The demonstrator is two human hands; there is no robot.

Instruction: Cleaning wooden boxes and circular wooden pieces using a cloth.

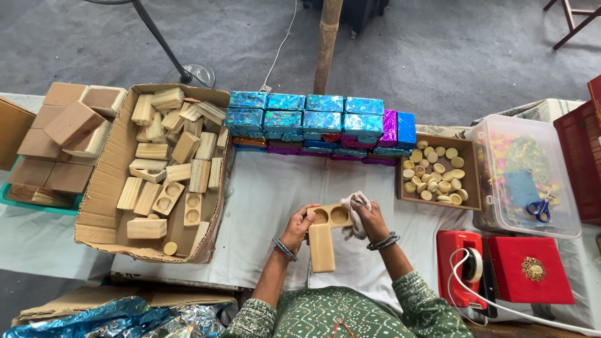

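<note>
The left hand (299,226) grips a hinged wooden box (327,233), and the right hand (369,216) presses a pale cloth (355,211) against it. Wiping the box's two round hollows looks like the step under way; the cloth would next need working deeper into each hollow. The box sits over the white-covered surface (269,200), right of the cardboard carton (103,188). Its hollowed half runs sideways, and its plain half points toward the person.

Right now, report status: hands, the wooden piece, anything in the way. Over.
Left hand grips wooden two-hollow block. Right hand presses white cloth against it. Plain wooden block alongside; nothing obstructing.
</note>
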